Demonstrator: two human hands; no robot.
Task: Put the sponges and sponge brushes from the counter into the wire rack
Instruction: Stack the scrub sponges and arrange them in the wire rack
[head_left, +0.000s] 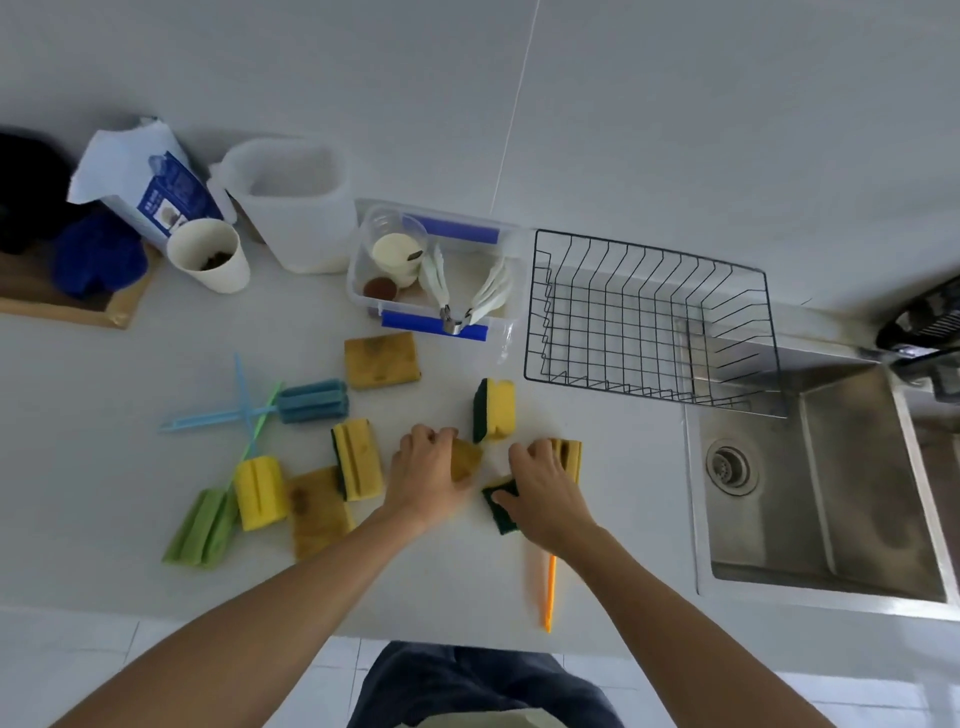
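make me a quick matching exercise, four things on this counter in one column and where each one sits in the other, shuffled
Things:
1. wire rack
2. blue sponge brush
3. orange handle
4. white tongs

Places:
A. in the clear bin with blue latches
B. near the counter's front edge, under the right forearm
C. partly over the sink, nothing in it
D. left of the hands, its handle crossing a green one

Pairs: 1-C, 2-D, 3-B, 4-A
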